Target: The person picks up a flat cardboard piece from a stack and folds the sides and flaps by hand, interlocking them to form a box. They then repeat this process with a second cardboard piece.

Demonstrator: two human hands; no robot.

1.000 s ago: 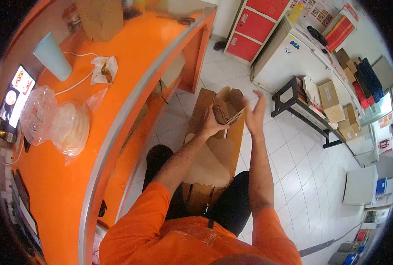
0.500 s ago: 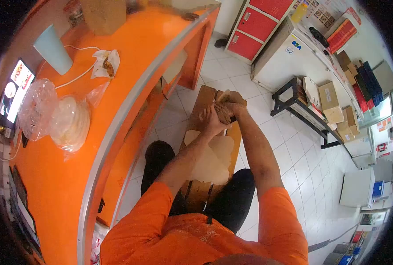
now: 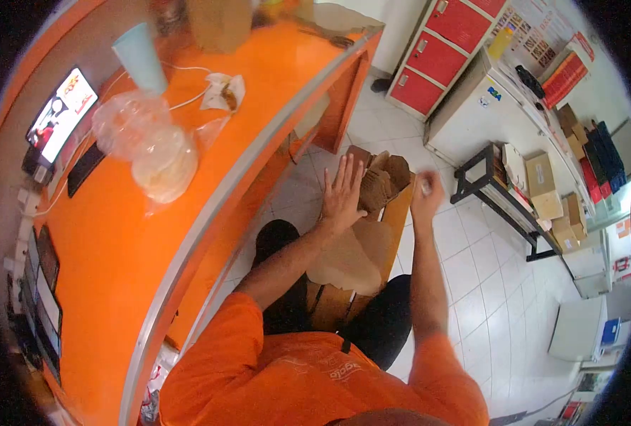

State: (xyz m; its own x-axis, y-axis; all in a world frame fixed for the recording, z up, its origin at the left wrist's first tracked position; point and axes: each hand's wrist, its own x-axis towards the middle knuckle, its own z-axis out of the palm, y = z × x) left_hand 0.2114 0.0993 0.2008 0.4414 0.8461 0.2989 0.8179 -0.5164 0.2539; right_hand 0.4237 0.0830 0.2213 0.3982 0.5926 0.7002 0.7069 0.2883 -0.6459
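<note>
Spread fingers show on my left hand [image 3: 342, 195], which is raised over the near left side of a brown cardboard piece [image 3: 378, 186] and holds nothing. To the right of that cardboard, my right hand [image 3: 426, 197] is curled and slightly blurred; a small pale spot shows at its fingers, too small to identify. Beneath both lies a narrow wooden bench [image 3: 398, 216] between my knees. Nearer to me on the bench, a flat light-brown sheet [image 3: 351, 259] lies with rounded edges.
An orange counter [image 3: 117, 284] with a metal edge curves along the left, bearing a plastic bag of pale round items [image 3: 165, 167], a light blue cup [image 3: 141, 57] and a lit screen [image 3: 63, 113]. Right stand red lockers [image 3: 436, 57], a white freezer [image 3: 472, 106] and a black-framed rack [image 3: 503, 195].
My hands have parted from the brown cardboard piece. The left has opened with its fingers spread, and the right has moved out to the right. The view has shifted.
</note>
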